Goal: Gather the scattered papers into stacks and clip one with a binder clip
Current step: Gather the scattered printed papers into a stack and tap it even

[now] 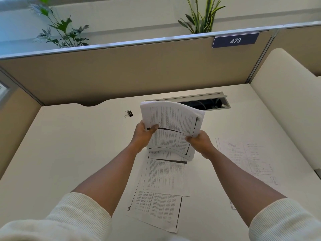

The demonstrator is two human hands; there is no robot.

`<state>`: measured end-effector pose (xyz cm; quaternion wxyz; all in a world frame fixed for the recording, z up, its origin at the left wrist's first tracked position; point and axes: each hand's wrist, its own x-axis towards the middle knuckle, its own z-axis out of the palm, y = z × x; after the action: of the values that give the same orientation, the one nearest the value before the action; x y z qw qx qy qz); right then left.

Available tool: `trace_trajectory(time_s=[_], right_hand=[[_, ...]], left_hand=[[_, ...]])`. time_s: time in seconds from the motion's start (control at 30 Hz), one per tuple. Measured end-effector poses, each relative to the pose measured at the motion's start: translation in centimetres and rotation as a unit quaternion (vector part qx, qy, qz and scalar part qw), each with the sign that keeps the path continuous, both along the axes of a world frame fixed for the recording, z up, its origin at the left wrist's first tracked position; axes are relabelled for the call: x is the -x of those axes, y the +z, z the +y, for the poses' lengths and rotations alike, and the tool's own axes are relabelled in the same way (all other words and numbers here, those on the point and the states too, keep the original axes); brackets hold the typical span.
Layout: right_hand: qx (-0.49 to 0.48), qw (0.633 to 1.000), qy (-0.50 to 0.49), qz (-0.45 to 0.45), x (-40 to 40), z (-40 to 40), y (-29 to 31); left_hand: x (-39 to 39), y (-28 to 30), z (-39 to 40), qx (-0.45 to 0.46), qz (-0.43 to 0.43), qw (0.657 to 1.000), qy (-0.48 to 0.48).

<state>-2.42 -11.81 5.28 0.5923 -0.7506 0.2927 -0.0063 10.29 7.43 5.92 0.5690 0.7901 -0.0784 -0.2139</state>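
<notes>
A thick stack of printed papers stands on its lower edge on the white desk, its top curling away from me. My left hand grips the stack's left side with the thumb on the front page. My right hand grips its right side. Loose printed sheets lie flat on the desk between my forearms, overlapping toward me. Another sheet with faint print lies to the right. A small black binder clip rests on the desk, up and left of the stack.
A tan cubicle partition closes the desk's far side, bearing a blue sign "473". An open cable slot sits behind the stack. A cream panel borders the right side. Plants rise behind the partition.
</notes>
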Motion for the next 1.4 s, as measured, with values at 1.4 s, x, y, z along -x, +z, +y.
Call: trace_trajectory(time_s=[1.4], right_hand=[[-0.044,0.999,-0.029,0.009,2.2,-2.3,-1.3]], left_hand=[[1.2,-6.8,2.2,-0.181,0.137,0.972,0.052]])
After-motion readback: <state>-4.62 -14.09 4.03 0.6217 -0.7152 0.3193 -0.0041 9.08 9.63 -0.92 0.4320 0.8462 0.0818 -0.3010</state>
